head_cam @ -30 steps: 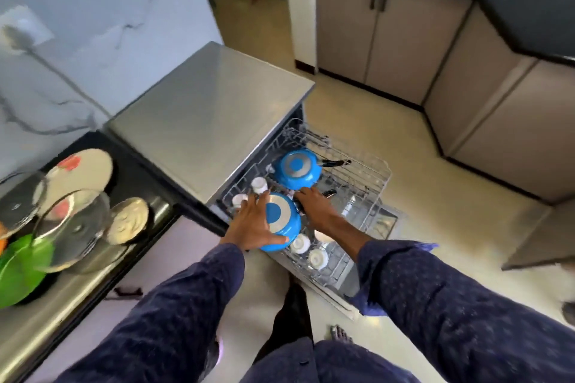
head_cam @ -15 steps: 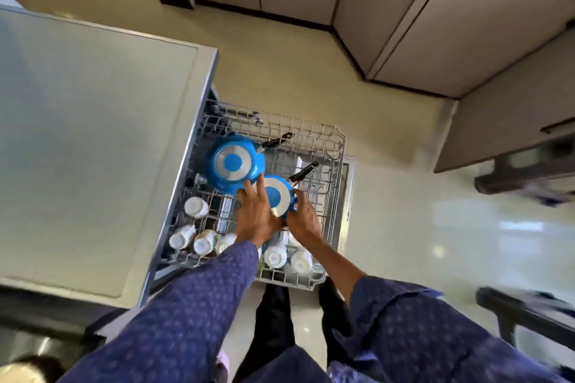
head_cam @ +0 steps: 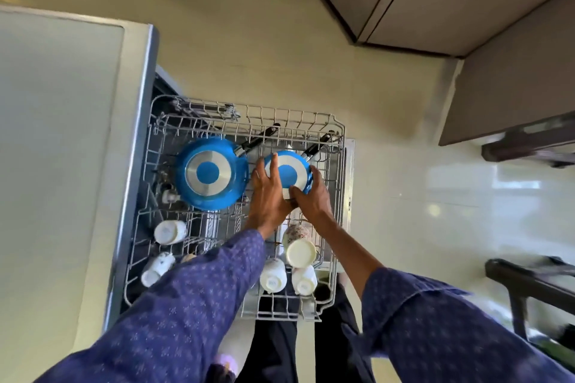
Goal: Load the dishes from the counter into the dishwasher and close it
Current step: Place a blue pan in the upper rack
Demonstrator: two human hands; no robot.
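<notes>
Small pan [head_cam: 287, 173] moved to rack [head_cam: 337, 196] 3 o'clock, beside big pan [head_cam: 208, 173].
Left hand [head_cam: 267, 196] and right hand [head_cam: 311, 196] both clamped on it; seating underway.

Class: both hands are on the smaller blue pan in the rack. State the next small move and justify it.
Probably let go: the smaller pan already sits upside down in the rack beside the larger pan, with the left hand and right hand still gripping its sides.
</notes>
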